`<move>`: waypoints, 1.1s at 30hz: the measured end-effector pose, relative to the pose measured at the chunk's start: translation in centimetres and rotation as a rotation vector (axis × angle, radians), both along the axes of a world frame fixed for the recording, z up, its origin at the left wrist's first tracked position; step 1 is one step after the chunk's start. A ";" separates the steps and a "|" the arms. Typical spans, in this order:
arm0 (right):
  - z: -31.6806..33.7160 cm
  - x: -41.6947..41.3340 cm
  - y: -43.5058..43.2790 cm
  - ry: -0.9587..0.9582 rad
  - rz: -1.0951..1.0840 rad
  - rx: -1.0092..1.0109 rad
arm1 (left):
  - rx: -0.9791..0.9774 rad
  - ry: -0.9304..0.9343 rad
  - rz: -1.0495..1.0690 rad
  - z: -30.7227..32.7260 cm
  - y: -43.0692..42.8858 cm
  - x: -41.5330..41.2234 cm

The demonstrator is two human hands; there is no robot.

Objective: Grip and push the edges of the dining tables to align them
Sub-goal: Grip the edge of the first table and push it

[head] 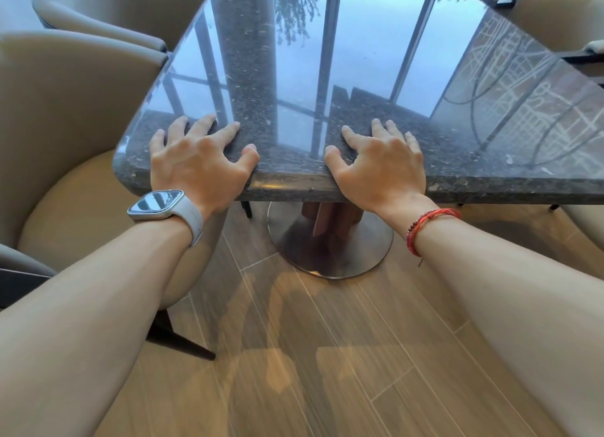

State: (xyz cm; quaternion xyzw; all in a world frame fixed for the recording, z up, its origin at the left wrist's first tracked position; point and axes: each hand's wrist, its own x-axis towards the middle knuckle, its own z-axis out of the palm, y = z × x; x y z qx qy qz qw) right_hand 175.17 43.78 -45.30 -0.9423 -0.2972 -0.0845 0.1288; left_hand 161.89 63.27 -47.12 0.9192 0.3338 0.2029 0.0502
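A beige chair (65, 109) hugs the counter's (359, 60) left corner, a 2nd chair (114, 8) behind; the pedestal base (330, 240) blocks underneath; floor (327, 355) in front lies open.

Glossy speckled stone tabletop (359, 60), wood-look floor (327, 355)

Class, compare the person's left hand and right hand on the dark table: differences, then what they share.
The left hand has a white watch at its wrist; the right hand has a red bracelet. The left hand lies near the rounded corner of the table; the right hand lies farther along its near edge. Both rest palm down and spread on it.
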 end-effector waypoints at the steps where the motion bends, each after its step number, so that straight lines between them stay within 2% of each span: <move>1: 0.0 0.0 0.2 0.001 0.001 0.000 | -0.001 -0.005 -0.004 0.0 0.2 0.1; 26: -0.2 0.1 1.1 -0.003 0.000 0.008 | 0.014 -0.065 -0.030 -0.2 1.6 0.3; 33: -0.7 0.2 1.0 0.002 -0.005 0.009 | -0.039 -0.018 -0.014 -0.3 1.3 0.1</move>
